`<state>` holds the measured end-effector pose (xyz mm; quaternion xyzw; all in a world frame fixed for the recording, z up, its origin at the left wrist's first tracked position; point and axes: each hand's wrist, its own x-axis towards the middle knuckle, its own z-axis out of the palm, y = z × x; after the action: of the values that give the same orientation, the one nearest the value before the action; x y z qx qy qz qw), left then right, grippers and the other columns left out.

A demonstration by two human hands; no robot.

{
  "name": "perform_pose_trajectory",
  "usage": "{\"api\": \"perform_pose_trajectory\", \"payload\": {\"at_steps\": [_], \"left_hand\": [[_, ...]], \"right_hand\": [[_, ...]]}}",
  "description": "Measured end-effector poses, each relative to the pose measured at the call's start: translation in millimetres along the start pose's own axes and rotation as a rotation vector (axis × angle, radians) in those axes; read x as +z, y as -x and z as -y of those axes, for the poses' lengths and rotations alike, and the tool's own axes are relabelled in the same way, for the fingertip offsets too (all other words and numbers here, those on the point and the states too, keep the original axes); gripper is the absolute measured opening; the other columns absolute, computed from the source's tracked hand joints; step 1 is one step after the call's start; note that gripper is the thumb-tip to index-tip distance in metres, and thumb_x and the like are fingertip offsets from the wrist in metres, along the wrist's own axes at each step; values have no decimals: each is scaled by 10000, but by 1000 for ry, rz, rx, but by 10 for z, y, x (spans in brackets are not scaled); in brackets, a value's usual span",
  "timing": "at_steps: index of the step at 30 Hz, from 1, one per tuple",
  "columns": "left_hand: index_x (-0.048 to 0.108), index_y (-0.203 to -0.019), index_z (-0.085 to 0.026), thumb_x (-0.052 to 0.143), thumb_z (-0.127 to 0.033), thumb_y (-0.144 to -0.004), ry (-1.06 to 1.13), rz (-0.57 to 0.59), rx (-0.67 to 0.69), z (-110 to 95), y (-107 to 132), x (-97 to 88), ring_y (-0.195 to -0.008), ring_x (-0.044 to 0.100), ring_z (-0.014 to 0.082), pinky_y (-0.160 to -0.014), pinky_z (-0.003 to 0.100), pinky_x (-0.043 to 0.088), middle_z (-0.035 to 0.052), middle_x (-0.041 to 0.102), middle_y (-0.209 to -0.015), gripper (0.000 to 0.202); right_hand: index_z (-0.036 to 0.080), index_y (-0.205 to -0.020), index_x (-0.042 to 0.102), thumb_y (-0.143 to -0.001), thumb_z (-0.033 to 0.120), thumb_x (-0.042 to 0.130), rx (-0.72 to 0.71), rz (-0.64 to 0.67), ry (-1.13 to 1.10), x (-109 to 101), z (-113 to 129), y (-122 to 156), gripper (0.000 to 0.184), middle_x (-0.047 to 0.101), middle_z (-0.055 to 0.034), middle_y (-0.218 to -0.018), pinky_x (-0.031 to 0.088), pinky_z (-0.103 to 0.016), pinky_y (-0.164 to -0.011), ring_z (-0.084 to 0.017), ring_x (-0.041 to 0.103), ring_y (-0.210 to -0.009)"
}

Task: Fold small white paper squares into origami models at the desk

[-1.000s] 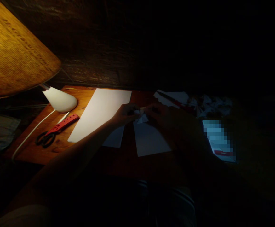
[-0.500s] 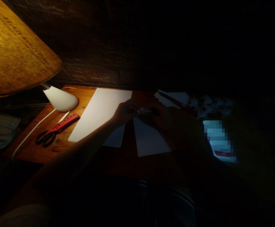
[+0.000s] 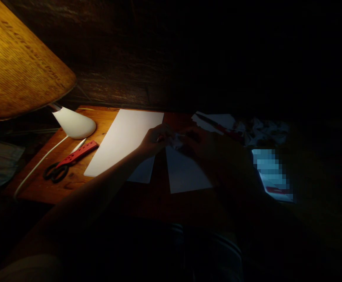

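Both hands meet above the middle of a dim wooden table. Between them is a small folded piece of white paper (image 3: 176, 141), its exact shape lost in the shadow. My left hand (image 3: 156, 137) is closed on its left side, fingers pinched. My right hand (image 3: 198, 143) grips the other side and is very dark, with its fingers only partly showing. Under and left of my left hand lies a large white sheet (image 3: 126, 135). Below my right hand a smaller white sheet (image 3: 184, 172) rests on the wood.
Scissors in a red sheath with black handles (image 3: 75, 158) lie at the left, beside a lamp (image 3: 75, 123) and its cord. Behind my right hand are a knife (image 3: 209, 120) on torn paper and crumpled white scraps (image 3: 265, 131). A lit phone (image 3: 272, 172) sits at the right.
The small paper has turned between my fingers and now shows a broader face lower down. My hands have shifted only slightly; the table things stay put.
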<state>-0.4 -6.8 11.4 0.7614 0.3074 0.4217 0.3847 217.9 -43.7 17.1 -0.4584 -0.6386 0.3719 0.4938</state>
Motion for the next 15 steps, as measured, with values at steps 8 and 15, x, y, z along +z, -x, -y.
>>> {"api": "perform_pose_trajectory", "payload": {"at_steps": [8, 15], "left_hand": [[742, -924, -208, 706, -249, -862, -258, 37, 125, 1, 12, 30, -955, 695, 215, -896, 393, 565, 77, 741, -990, 83], [775, -983, -197, 735, -226, -854, -406, 118, 163, 24, 18, 32, -956, 704, 229, -876, 384, 548, 87, 756, -1048, 137]], "right_hand": [[258, -899, 772, -842, 237, 797, 53, 188, 202, -144, 135, 1, 66, 806, -27, -922, 551, -353, -784, -231, 717, -845], [263, -955, 778, -842, 267, 820, 38, 185, 241, -134, 110, 12, 121, 805, -40, -899, 545, -352, -776, -237, 716, -833]]}}
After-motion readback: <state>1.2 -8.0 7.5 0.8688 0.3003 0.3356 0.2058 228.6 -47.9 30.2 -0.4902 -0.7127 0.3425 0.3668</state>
